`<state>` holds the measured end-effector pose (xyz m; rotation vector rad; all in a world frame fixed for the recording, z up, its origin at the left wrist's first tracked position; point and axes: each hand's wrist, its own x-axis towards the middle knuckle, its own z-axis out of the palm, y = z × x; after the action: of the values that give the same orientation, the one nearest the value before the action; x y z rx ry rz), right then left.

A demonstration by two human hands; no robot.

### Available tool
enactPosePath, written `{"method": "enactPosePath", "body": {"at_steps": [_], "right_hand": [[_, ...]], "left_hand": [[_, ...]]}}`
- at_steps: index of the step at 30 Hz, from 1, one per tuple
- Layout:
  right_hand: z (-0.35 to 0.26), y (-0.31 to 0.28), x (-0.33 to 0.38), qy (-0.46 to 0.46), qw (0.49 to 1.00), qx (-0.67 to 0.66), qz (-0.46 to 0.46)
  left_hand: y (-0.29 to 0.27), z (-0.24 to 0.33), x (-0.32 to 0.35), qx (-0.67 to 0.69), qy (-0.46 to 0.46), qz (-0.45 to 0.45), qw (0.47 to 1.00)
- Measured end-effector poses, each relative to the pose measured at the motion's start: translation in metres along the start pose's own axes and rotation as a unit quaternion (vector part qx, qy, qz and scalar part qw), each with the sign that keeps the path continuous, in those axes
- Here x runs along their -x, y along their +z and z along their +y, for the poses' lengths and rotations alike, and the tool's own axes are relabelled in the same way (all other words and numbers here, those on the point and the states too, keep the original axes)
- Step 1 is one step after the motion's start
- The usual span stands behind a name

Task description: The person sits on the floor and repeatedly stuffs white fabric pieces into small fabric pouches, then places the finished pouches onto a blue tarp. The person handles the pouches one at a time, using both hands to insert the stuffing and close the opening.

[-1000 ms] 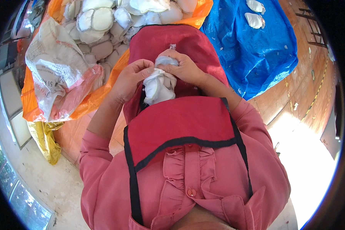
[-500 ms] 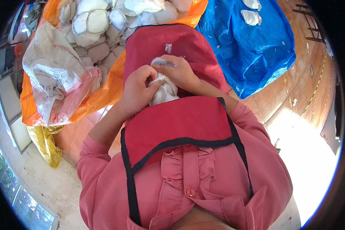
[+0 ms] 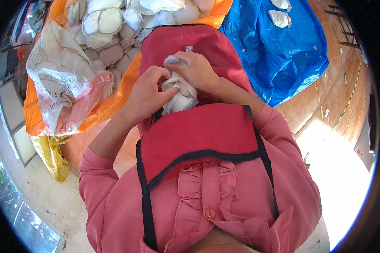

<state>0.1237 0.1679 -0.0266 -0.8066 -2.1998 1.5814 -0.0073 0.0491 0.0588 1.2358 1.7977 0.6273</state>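
Note:
Over the red apron on my lap, both hands are closed around a bunched white cloth pad [image 3: 180, 99]. My left hand [image 3: 151, 93] grips its left side, thumb lying across the folds and fingers curled. My right hand [image 3: 198, 72] wraps round the upper end, where a fuzzy greyish-white tuft of stuffing [image 3: 175, 61] sticks out by the thumb. Whether the tuft is joined to the pad, I cannot tell. The pad's lower end rests close to the apron's upper flap [image 3: 198, 130].
Ahead on the left, an orange sheet [image 3: 128, 90] carries a heap of white rounded pads [image 3: 110, 21] and a crumpled white woven sack [image 3: 59, 67]. A blue sheet [image 3: 278, 55] at the right holds two small white bundles [image 3: 279, 19]. A yellow bag [image 3: 50, 158] lies at left.
My left hand has shifted slightly left and down, its fingers less tightly bunched. My right hand has moved a little up, and more of the pad shows between the hands.

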Motion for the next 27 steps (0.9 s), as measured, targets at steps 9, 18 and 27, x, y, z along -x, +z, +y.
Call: {"method": "enactPosePath", "body": {"at_steps": [9, 18, 27], "right_hand": [[-0.006, -0.004, 0.005, 0.098, 0.993, -0.029, -0.058], [0.021, 0.008, 0.008, 0.022, 0.994, -0.045, -0.094], [0.007, -0.007, -0.029, -0.017, 0.975, 0.152, -0.163]], "left_hand": [[0.010, -0.019, 0.000, 0.038, 0.039, -0.029, 0.998], [0.019, -0.023, 0.004, -0.065, 0.149, 0.000, 0.987], [0.023, 0.004, -0.011, -0.191, 0.108, 0.087, 0.972]]}}
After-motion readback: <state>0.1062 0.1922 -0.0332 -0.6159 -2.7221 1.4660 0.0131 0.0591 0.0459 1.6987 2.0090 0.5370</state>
